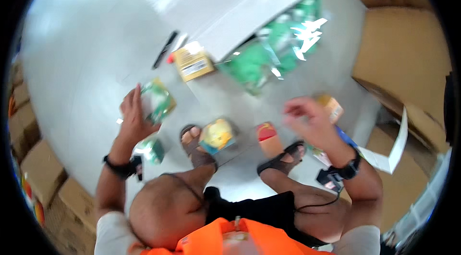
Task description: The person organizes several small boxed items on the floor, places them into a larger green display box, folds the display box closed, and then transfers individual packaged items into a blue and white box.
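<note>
My left hand grips a clear-wrapped green and white item with a yellowish backing. Just below that wrist's front lies a second green and white wrapped item on the floor. My right hand is blurred by motion, its fingers loosely curled and apart, with nothing visible in them. Beside it sits a small tan box, partly hidden behind the hand. Between my feet stand a pale yellow wrapped item on a blue base and a small carton with a red top.
A clear plastic bag of green items lies against a large white panel. Near it are a tan box with a printed label and a black stick-like object. Cardboard cartons stand right and left.
</note>
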Demonstrator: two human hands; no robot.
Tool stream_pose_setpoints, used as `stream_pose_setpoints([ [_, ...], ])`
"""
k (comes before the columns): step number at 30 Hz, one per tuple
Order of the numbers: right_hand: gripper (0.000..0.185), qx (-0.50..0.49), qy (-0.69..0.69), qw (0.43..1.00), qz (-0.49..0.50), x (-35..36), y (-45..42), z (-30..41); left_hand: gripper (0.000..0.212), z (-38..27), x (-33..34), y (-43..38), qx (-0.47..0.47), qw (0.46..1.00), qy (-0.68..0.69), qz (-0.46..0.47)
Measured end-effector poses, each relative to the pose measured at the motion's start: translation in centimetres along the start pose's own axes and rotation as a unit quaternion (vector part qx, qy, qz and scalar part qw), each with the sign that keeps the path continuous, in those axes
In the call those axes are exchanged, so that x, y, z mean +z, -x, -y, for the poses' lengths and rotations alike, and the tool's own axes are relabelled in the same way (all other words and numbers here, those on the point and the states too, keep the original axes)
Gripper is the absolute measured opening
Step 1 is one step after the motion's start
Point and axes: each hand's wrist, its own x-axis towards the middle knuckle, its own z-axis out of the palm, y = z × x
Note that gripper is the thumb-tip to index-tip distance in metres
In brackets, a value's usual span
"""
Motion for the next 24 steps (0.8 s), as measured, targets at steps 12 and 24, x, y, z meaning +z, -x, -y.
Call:
stream_pose_setpoints([
  [12, 0.069, 0.234, -0.58, 0.779, 0.045, 3.0, 4.4, -2.4, 0.066, -23.7, 0.3, -5.8, 0.46, 0.885, 0.067, -0.033],
  [24, 0.078, -0.057, 0.001, 0.992, -0.114, -0.1, -5.0, -7.7, 0.013, -10.8, 3.4, -4.5, 0.262, 0.897, 0.275, 0.226],
])
